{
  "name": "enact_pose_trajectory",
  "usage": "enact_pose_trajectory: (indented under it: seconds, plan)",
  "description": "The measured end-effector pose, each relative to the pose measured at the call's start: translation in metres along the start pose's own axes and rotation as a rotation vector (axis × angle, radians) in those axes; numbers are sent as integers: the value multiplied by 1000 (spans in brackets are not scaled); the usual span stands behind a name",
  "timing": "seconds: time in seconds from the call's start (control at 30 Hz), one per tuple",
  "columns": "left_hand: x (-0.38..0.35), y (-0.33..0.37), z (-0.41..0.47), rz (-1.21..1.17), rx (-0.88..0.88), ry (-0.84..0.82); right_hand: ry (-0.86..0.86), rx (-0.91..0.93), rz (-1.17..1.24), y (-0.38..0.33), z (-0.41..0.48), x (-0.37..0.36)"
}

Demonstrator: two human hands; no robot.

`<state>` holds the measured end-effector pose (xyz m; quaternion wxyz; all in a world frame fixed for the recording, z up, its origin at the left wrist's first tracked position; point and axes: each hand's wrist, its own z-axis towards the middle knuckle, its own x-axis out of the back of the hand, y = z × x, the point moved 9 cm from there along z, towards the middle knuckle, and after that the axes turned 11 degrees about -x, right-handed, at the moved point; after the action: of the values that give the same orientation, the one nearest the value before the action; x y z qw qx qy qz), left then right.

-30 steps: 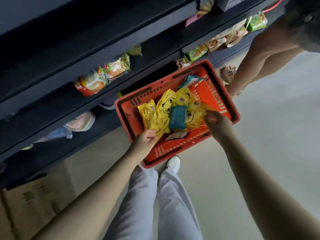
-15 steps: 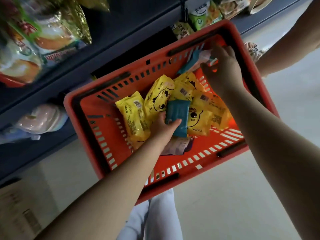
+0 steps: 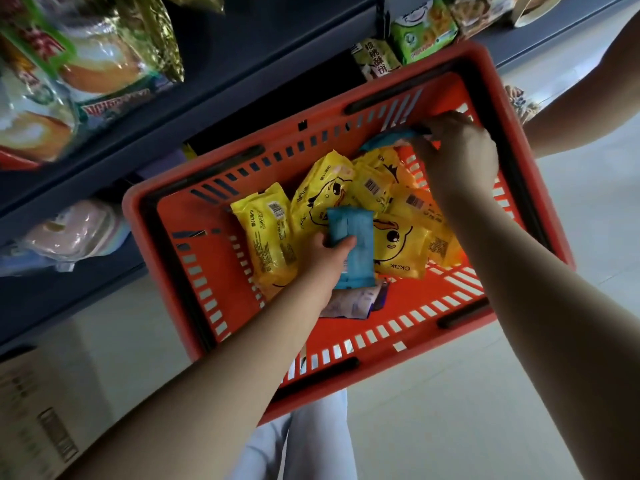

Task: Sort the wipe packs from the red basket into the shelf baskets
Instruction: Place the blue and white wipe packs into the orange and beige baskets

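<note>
The red basket (image 3: 166, 258) fills the middle of the view and holds several yellow duck-print wipe packs (image 3: 273, 233). My left hand (image 3: 325, 258) reaches into it and grips a blue wipe pack (image 3: 356, 237) lying on top of the yellow ones. Near the basket's far wall, my right hand (image 3: 457, 157) pinches a second blue pack (image 3: 384, 140), mostly hidden under my fingers. A pale purple-and-white pack (image 3: 349, 304) lies on the basket floor under the blue one.
Dark shelves (image 3: 242, 81) run along the top left, with snack bags (image 3: 69, 71) on them and green packets (image 3: 426, 29) further right. Another person's arm (image 3: 588, 98) is at the right edge. A cardboard box (image 3: 31, 420) stands lower left. My pale trousers (image 3: 311, 441) show below the basket.
The view has closed in on the basket. My left hand went from the basket rim onto the blue pack. My right hand moved from the yellow packs to the far blue pack.
</note>
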<state>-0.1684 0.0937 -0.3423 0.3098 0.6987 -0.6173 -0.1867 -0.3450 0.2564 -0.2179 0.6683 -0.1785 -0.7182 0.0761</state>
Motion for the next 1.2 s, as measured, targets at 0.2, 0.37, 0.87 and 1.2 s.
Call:
enact_pose_trajectory:
  seconds: [0.2, 0.37, 0.87, 1.2]
  plan:
    - [54, 21, -55, -41, -69, 1, 23, -131, 296, -8, -32, 59]
    - [100, 87, -139, -180, -129, 59, -159, -564, 1035, -17, -106, 134]
    - [244, 283, -419, -515, -431, 158, -575, -438, 1607, -231, -244, 359]
    - [369, 318, -459, -847, -394, -8, -546, -426, 1633, -358, -253, 356]
